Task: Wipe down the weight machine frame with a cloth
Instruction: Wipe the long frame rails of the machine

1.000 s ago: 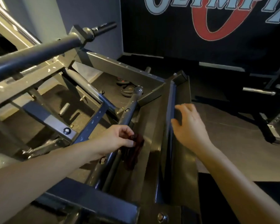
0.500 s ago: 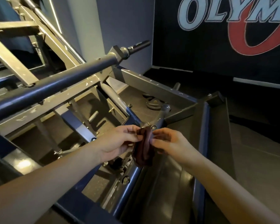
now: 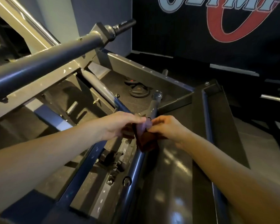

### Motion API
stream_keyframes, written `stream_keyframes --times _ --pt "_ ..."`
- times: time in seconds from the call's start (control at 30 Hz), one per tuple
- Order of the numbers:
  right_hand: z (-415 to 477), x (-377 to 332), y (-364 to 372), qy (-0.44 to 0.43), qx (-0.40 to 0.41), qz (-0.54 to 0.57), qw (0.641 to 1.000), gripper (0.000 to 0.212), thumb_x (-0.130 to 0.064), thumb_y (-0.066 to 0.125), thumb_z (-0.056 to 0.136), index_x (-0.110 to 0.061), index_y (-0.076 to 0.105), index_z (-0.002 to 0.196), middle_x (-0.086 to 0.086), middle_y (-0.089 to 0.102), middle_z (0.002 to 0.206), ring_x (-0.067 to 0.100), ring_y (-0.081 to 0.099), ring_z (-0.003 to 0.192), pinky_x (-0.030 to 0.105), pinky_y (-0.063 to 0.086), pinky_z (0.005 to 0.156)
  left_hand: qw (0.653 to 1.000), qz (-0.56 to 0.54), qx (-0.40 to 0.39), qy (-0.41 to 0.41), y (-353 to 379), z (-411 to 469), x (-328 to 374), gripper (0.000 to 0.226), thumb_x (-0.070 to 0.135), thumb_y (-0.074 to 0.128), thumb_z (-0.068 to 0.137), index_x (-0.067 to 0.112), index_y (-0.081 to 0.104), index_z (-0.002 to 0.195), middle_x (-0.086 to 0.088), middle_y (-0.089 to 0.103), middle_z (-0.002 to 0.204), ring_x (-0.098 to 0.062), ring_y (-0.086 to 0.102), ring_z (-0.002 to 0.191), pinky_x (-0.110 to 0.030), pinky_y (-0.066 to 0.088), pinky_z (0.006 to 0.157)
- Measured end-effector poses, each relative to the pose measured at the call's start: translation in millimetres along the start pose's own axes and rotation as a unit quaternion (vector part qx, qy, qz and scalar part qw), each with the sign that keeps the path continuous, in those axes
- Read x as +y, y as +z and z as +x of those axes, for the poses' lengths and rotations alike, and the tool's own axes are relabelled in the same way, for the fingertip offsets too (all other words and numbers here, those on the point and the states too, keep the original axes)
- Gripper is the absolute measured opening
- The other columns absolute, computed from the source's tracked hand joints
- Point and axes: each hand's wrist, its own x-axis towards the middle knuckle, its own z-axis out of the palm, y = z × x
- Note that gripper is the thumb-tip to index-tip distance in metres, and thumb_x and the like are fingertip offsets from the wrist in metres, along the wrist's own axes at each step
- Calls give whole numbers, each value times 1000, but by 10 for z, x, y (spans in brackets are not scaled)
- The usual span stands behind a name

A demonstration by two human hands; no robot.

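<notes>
Both hands, left hand (image 3: 118, 125) and right hand (image 3: 166, 128), pinching dark red cloth (image 3: 145, 138), hanging lengthwise downward over blue frame rail (image 3: 132, 172)

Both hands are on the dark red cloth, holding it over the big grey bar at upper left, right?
Not quite. In the head view both the left hand and right hand hold the dark red cloth, but over the blue rail low in the frame, not the grey bar.
</notes>
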Motion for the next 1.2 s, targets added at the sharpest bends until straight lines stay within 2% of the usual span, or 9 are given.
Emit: stream_keyframes --times 0.13,0.27,0.43,0.6,0.67,0.73,0.87,1.07,1.2 --pt "341 65 41 17 -17 -22 999 20 -11 78 87 -10 70 106 10 72 97 18 70 85 31 59 74 994 98 28 -37 -107 284 -118 21 14 74 89 14 74 110 -11 74 112 -26 69 108 -34 56 82" --pt "511 149 -155 27 14 -60 998 13 -7 64 98 -4 67 110 17 70 93 19 65 73 30 57 65 992 74 63 -77 -185 641 -364 19 -1 65 90 10 67 106 -15 66 118 -27 66 104 -27 58 64" --pt "582 294 -257 18 65 -135 989 11 -4 63 97 -2 67 107 18 71 94 23 66 79 26 54 65 990 43 58 -120 -158 1051 -925 35 4 65 93 12 59 126 -15 61 119 -29 66 104 -38 62 83" --pt "791 519 -71 22 -39 -294 955 20 -9 67 94 -16 65 112 7 67 106 21 66 102 37 55 93 982 103 154 -47 -88 1098 -1106 30 12 71 88 28 52 105 -12 64 102 -24 66 89 -38 57 69" --pt "892 486 22 28 -63 -331 941 31 -8 60 98 -12 60 128 12 62 123 28 61 115 39 51 102 970 167 177 7 -28 1036 -1144 24 16 69 90 31 53 100 -12 68 95 -20 65 80 -45 59 76" --pt "1009 445 91 43 -71 -339 937 39 -7 53 101 -11 51 140 16 54 136 32 56 121 41 51 102 965 196 171 31 61 982 -1180 21 32 72 91 36 55 103 -1 66 104 -13 64 89 -39 58 83" --pt "1190 505 143 111 -77 -270 953 61 -6 47 104 -17 24 159 17 39 152 36 49 130 51 54 101 957 240 153 54 191 980 -1217 69 49 81 82 31 50 142 13 61 128 -6 60 111 -27 51 99" --pt "1397 664 116 184 -43 -66 980 31 -5 40 106 -13 46 136 13 58 108 23 61 89 43 58 81 951 263 154 49 309 1275 -1344 55 52 74 86 28 59 133 5 68 112 -10 67 101 -32 58 90" --pt "1622 717 89 206 -21 -4 978 31 -7 39 106 -6 52 134 20 64 122 35 67 105 53 58 90 958 226 168 58 227 1703 -1039 36 47 75 89 32 65 121 12 69 99 -7 66 94 -22 51 79"
